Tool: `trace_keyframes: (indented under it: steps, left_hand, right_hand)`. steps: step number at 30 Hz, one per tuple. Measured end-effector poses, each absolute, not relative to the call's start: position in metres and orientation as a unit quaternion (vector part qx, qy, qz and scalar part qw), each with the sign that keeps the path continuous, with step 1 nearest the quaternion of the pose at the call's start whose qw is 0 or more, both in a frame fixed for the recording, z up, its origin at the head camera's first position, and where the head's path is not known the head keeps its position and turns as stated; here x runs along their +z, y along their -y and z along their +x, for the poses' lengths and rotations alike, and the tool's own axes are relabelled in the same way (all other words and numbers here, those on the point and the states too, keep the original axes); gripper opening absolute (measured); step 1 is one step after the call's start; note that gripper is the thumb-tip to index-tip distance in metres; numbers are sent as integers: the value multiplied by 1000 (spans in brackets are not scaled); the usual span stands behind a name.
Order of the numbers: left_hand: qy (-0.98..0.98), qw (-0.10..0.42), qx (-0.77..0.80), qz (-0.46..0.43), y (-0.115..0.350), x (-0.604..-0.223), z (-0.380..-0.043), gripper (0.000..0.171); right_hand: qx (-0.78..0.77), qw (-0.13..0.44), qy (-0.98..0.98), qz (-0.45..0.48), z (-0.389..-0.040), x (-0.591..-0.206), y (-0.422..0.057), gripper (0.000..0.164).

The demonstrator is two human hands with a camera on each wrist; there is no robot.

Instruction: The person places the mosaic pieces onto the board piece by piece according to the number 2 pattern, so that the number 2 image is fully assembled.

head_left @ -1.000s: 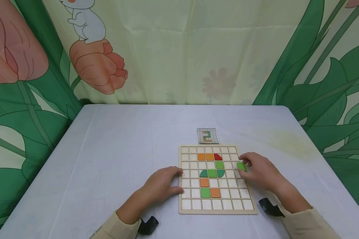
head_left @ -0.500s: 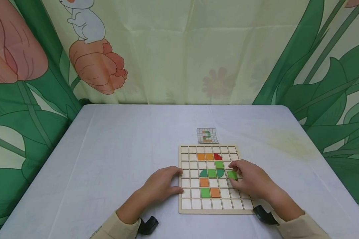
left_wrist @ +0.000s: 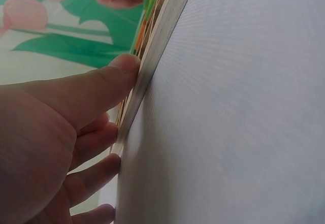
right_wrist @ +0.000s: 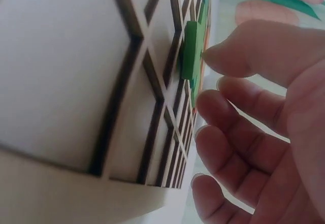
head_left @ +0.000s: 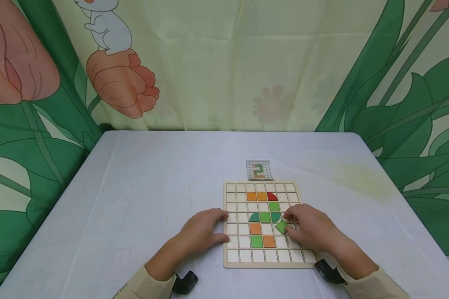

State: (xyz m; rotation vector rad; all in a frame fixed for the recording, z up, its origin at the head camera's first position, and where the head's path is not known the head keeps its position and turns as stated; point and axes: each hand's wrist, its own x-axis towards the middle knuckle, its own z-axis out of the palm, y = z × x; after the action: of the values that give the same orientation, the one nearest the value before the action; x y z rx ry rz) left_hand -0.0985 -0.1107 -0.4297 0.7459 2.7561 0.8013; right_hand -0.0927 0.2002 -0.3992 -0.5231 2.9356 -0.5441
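Note:
A wooden grid board (head_left: 233, 265) lies on the table, with orange, red and green tiles forming a shape in its cells. Along its left edge, my left hand (head_left: 198, 234) rests thumb and fingertips against the rim, as the left wrist view also shows. A loose green square tile (head_left: 281, 226) sits askew over the grid lines, below the dark green quarter-round tile (head_left: 275, 216). My right hand (head_left: 314, 226) is over the board's right part, its thumb touching the loose tile (right_wrist: 191, 51). In the right wrist view the other fingers are loosely bent and apart from this tile.
Just behind the board stands a small pattern card (head_left: 259, 170) with a coloured shape on a grid. A white cloth covers the table (head_left: 153, 174). Behind the table's far edge hangs a printed curtain (head_left: 217, 66). Each wrist carries a black camera mount (head_left: 186, 282).
My right hand has moved left over the board with the green tile, which has turned askew beside the fingertips. The thumb now touches it. My left hand stays at the board's edge.

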Motion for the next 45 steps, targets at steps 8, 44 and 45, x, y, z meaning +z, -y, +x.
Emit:
trace_keyframes:
  steps: [8, 44, 45]
  left_hand:
    - [-927, 95, 269, 245, 110, -429, -98, 55]
    - [-925, 87, 270, 254, 110, -429, -98, 54]
    - [-925, 87, 271, 254, 110, -429, -98, 54]
  right_hand:
    - [-175, 81, -966, -170, -92, -399, -197, 28]
    - [-223, 124, -937, -237, -85, -401, -201, 18]
    - [-223, 125, -937, -239, -84, -402, -201, 18]
